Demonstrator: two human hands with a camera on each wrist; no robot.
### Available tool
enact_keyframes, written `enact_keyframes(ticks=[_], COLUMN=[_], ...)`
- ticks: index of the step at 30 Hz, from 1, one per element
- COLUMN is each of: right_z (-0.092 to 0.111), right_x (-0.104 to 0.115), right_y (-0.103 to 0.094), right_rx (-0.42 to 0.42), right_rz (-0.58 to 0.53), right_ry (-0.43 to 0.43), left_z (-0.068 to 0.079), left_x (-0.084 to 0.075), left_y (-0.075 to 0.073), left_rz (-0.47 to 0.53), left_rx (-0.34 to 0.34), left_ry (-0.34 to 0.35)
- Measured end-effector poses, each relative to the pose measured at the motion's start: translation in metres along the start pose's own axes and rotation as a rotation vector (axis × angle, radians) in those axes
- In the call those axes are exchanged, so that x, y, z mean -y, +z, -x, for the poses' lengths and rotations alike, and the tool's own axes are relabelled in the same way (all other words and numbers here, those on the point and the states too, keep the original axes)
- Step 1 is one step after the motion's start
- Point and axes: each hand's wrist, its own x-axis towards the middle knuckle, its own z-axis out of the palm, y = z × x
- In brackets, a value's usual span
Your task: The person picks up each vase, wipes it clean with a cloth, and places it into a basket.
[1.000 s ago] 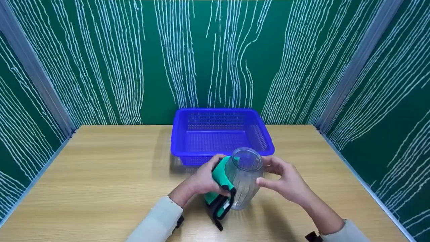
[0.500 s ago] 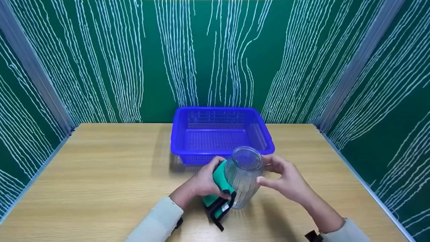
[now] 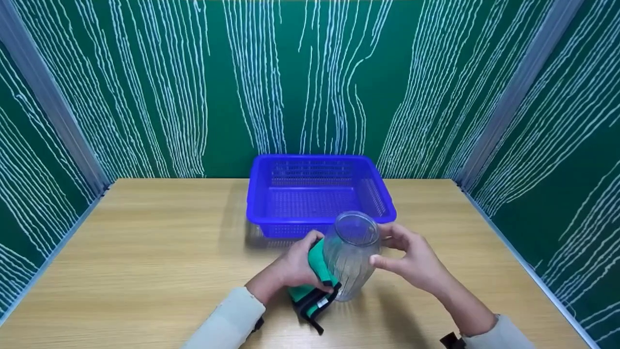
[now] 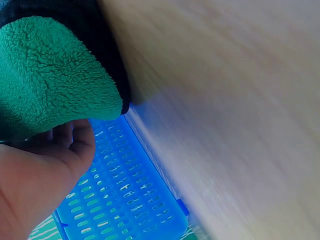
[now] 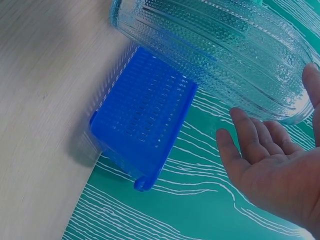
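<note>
A clear ribbed glass vase (image 3: 352, 266) stands slightly tilted in front of the basket, its round mouth facing up. My left hand (image 3: 296, 264) grips a green cloth (image 3: 317, 261) with black edging and a small white tag, pressing it to the vase's left side. Part of the cloth hangs folded below that hand. In the left wrist view, the cloth's fuzzy pile (image 4: 55, 75) fills the upper left. My right hand (image 3: 411, 259) holds the vase near its mouth from the right, thumb in front and fingers behind. The right wrist view shows the vase's pebbled glass (image 5: 225, 55) along the fingertips.
A blue perforated plastic basket (image 3: 256, 218) sits just behind the vase, with nothing inside it. The wooden table (image 3: 160, 252) spreads to both sides. Green panels (image 3: 310, 72) with white wavy lines enclose the back and sides, joined by grey posts.
My left hand and the cloth have slid slightly down along the vase's left side. The right hand and the vase have hardly moved.
</note>
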Motion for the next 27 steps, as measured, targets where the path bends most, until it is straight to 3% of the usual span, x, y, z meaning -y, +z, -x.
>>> enact_keyframes(ticks=[8,14,20,27], right_z=[0.0006,0.0008,-0.0005,-0.0014], right_x=[-0.0021,-0.0011,0.0001,0.0015], right_y=[-0.0009,0.0005,0.0009,-0.0022], right_rx=[0.008,0.017,0.021,0.044], right_rz=[0.002,-0.003,0.002,0.019], right_ry=[0.002,0.013,0.004,-0.002], left_z=[0.0039,0.0055,0.0066,0.0068], left_x=[-0.0025,-0.0013,-0.0030,-0.0038], left_y=[0.0044,0.0052,0.0052,0.0045], left_rz=[-0.048,-0.137,-0.197,-0.160], left_rx=[0.010,0.010,0.025,0.042], left_ry=[-0.058,-0.069,-0.125,-0.115])
